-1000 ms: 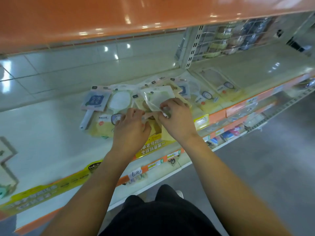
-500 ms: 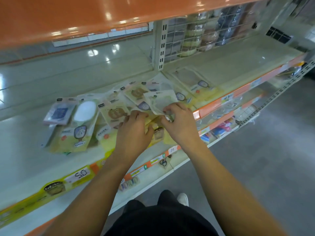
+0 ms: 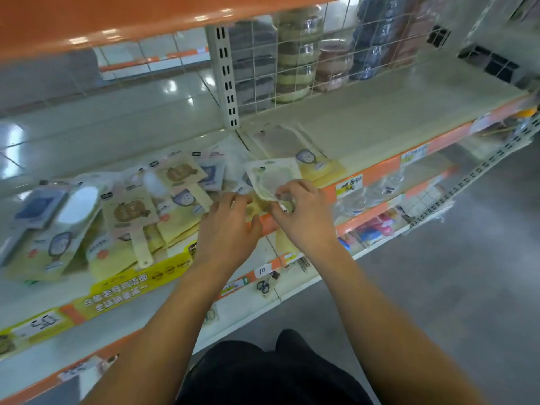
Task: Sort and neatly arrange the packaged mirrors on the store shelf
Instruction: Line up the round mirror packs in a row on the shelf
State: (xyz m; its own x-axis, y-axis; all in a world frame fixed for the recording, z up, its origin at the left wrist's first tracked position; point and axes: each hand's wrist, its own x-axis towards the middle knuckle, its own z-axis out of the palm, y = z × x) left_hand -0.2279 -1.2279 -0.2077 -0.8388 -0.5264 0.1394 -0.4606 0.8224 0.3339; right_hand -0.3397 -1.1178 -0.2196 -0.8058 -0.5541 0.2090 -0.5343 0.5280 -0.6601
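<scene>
step: we're mid-sort, one packaged mirror (image 3: 273, 178) lifted off the shelf (image 3: 380, 118)
right hand (image 3: 304, 217): fingers pinching its lower edge
left hand (image 3: 228, 226): fingers spread, empty, just beside
next: we'd judge it joins the matching packs (image 3: 309, 162) just beyond

A cream store shelf (image 3: 380, 112) with an orange front edge carried overlapping packaged hand mirrors (image 3: 128, 211) at left and one flat mirror package (image 3: 295, 147) near the upright.

Left-end mirror packs (image 3: 38, 229): motion-blurred, cut by frame edge.
Price tag (image 3: 43, 324): digits unreadable.
Wire-grid goods (image 3: 295, 71): indistinct.
</scene>
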